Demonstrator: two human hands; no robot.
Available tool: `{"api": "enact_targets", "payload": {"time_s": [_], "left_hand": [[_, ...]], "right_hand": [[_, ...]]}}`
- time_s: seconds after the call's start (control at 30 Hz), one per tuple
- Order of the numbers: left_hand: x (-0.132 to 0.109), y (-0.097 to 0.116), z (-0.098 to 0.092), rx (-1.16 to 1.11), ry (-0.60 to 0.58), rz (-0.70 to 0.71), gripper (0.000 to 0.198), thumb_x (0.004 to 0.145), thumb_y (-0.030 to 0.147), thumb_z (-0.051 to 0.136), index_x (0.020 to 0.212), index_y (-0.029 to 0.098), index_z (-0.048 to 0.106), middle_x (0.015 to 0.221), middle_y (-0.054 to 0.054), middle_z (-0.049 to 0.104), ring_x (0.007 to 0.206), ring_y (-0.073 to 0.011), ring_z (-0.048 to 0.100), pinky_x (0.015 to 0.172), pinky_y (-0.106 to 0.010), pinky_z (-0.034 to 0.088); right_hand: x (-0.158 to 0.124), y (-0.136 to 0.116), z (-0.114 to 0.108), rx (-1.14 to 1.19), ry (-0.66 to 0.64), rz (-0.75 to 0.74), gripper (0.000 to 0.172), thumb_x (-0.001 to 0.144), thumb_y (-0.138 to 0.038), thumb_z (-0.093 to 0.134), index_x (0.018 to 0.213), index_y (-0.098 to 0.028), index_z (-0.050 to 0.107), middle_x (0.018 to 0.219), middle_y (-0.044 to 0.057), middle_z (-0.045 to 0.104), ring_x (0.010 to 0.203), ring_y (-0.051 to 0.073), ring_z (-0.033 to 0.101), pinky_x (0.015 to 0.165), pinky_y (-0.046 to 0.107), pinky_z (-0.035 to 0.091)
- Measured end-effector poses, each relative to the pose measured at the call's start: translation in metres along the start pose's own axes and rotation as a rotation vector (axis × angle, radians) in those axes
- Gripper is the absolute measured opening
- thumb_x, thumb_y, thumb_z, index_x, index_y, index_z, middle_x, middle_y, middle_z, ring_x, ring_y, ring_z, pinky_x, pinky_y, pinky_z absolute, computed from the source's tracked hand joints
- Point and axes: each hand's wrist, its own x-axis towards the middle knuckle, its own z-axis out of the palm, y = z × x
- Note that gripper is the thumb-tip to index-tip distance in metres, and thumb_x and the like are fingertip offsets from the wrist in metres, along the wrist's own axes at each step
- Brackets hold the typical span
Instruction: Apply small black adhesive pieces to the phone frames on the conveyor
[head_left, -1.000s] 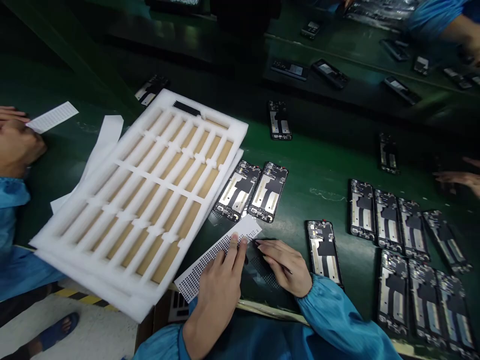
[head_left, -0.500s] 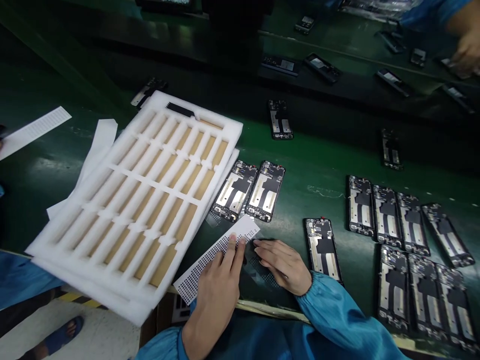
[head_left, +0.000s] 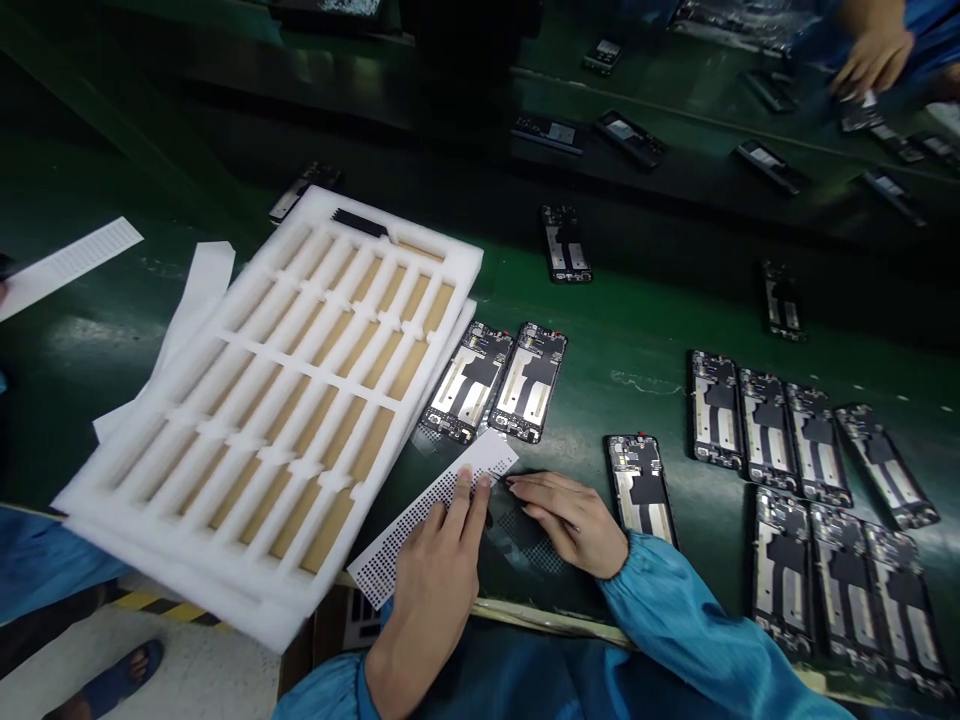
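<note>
My left hand [head_left: 435, 590] lies on a white strip sheet [head_left: 397, 532] covered in rows of small dark dots, with its fingers stretched out and pressing it to the bench. Close by on the right, my right hand [head_left: 574, 525] has its fingertips pinched together at the sheet's edge. A thin dark tip shows at those fingertips, too small to name. Under and beside the right hand is a dotted, see-through film [head_left: 544, 550] on the bench. Two opened phone bodies [head_left: 470, 382] lie side by side just beyond the sheet; another phone body [head_left: 642, 488] rests right of my right hand.
Stacked white foam trays [head_left: 300, 375] with long slots fill the left, a black brush [head_left: 360, 222] on top. Several phone bodies [head_left: 784, 590] stand in rows at right. Beyond the green bench [head_left: 615, 330], a co-worker's hand [head_left: 877, 55] touches phone parts. White paper [head_left: 199, 290] lies behind the trays.
My right hand has shifted slightly right, showing more of the dotted film. My left hand stays on the sheet. The co-worker's hand has moved left and up in view.
</note>
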Motion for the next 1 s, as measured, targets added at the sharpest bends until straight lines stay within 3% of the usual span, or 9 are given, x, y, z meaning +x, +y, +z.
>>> {"api": "enact_targets", "payload": {"time_s": [0.3,0.43,0.53,0.63,0.7,0.9,1.0], "left_hand": [[0.000,-0.002,0.000,0.019,0.003,0.015,0.067,0.087,-0.001,0.053,0.150,0.021,0.048,0.150,-0.008,0.056,0.098,-0.0189,0.068,0.067,-0.026,0.061],[0.001,-0.003,0.002,0.003,-0.008,0.009,0.067,0.088,0.000,0.052,0.151,0.021,0.046,0.151,-0.008,0.055,0.101,-0.0194,0.068,0.068,-0.026,0.061],[0.001,-0.002,0.002,0.001,-0.012,0.004,0.067,0.088,0.000,0.052,0.151,0.020,0.046,0.151,-0.008,0.055,0.101,-0.0195,0.068,0.069,-0.026,0.061],[0.001,-0.001,0.001,0.008,-0.015,0.004,0.068,0.087,0.000,0.053,0.151,0.020,0.046,0.152,-0.008,0.054,0.100,-0.0201,0.068,0.069,-0.026,0.060],[0.002,-0.001,0.001,0.009,-0.018,0.001,0.069,0.087,0.001,0.053,0.152,0.020,0.045,0.153,-0.007,0.054,0.101,-0.0204,0.068,0.068,-0.026,0.060],[0.002,0.000,0.003,0.015,0.005,0.005,0.068,0.087,0.000,0.052,0.152,0.020,0.045,0.154,-0.004,0.052,0.101,-0.0206,0.067,0.073,-0.029,0.061],[0.001,0.000,0.002,0.012,0.000,0.006,0.069,0.086,0.000,0.053,0.152,0.019,0.045,0.154,-0.004,0.053,0.100,-0.0211,0.067,0.072,-0.030,0.062]], "right_hand": [[0.043,0.009,-0.032,0.034,-0.175,0.117,0.024,0.106,-0.027,0.045,0.110,-0.021,0.067,0.098,0.007,0.078,0.087,0.018,0.076,0.079,0.027,0.062],[0.060,0.011,-0.038,0.009,-0.300,0.010,0.029,0.107,-0.029,0.040,0.106,-0.020,0.068,0.097,0.008,0.077,0.085,0.019,0.074,0.078,0.030,0.060],[0.056,0.008,-0.035,-0.044,-0.358,-0.128,0.028,0.107,-0.024,0.040,0.105,-0.018,0.067,0.086,0.008,0.075,0.077,0.019,0.070,0.073,0.033,0.058],[0.045,0.007,-0.030,-0.058,-0.298,-0.216,0.024,0.106,-0.020,0.042,0.109,-0.016,0.066,0.089,0.010,0.076,0.081,0.020,0.071,0.073,0.034,0.057],[0.037,0.010,-0.027,-0.013,-0.236,-0.183,0.023,0.106,-0.020,0.043,0.113,-0.017,0.065,0.095,0.011,0.077,0.088,0.020,0.072,0.077,0.035,0.058],[0.023,0.018,-0.023,0.114,-0.072,0.012,0.023,0.105,-0.024,0.048,0.111,-0.019,0.069,0.097,0.009,0.079,0.090,0.019,0.076,0.080,0.030,0.062],[0.014,0.015,-0.021,0.171,0.118,0.229,0.021,0.105,-0.025,0.050,0.107,-0.020,0.071,0.092,0.006,0.080,0.088,0.018,0.078,0.082,0.028,0.062]]}}
